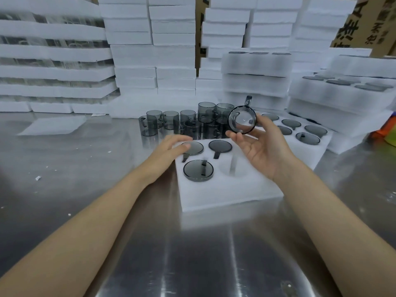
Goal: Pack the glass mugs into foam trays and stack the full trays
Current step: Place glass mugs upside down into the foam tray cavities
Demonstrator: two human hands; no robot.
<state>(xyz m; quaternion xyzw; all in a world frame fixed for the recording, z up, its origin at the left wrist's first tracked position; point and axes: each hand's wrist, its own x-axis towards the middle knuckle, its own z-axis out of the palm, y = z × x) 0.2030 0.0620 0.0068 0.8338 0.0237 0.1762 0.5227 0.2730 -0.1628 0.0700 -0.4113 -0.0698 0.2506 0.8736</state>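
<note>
Stacks of foam (154, 50) wall the back of the steel table (85, 168), with filled trays piled at my right. Before me lies the tray (225, 196) I am filling, and just behind it to the right another tray (321, 151) with every visible hole taken. Loose mugs (188, 123) stand in a cluster beyond the near tray. My left hand (171, 146) lies flat on the tray's far left corner, fingers straight, tips on a seated mug (192, 147). My right hand (261, 151) is raised above the tray, palm up, fingertips pinching a mug (242, 122) tipped on its side, handle up. Three mugs are seated here, and one hole (232, 168) shows open; my right hand hides the rest. I judge I am mid-fill: next I must turn the mug, line its handle with the slot, and press it into that hole while my left steadies the foam.
</note>
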